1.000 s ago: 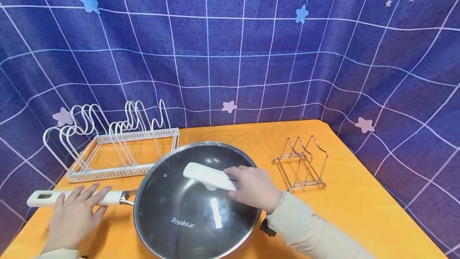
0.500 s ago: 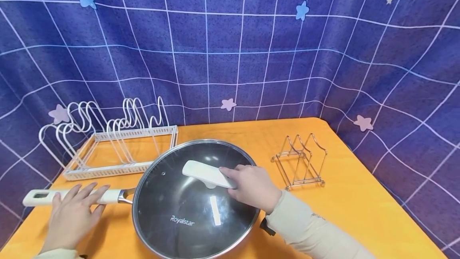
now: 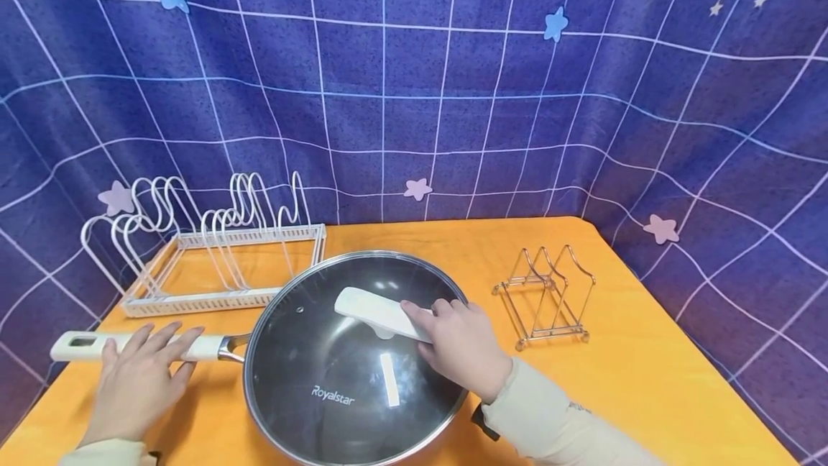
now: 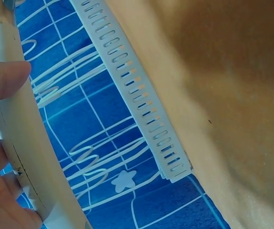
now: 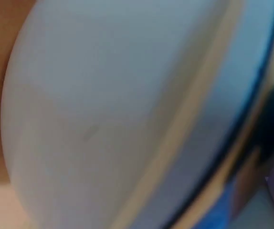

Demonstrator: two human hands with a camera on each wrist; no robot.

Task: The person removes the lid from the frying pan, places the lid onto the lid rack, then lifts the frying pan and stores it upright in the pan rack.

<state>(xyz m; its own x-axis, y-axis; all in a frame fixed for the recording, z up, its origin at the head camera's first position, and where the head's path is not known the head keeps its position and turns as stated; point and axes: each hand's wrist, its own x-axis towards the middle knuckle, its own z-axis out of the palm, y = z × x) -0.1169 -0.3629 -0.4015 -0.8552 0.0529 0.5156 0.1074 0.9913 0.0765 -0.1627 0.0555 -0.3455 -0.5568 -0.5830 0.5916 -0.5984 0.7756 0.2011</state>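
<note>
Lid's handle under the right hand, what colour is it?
White; the lid's handle shows best in the head view.

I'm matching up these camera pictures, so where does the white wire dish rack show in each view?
Head: the white wire dish rack stands at left, beyond the pan handle.
Left wrist: across the centre, its slotted rail running diagonally, wires to the left.
Right wrist: not visible; the pan's pale outer wall fills most of the picture.
Shared landmark: the pan handle, seen in the head and left wrist views.
</note>
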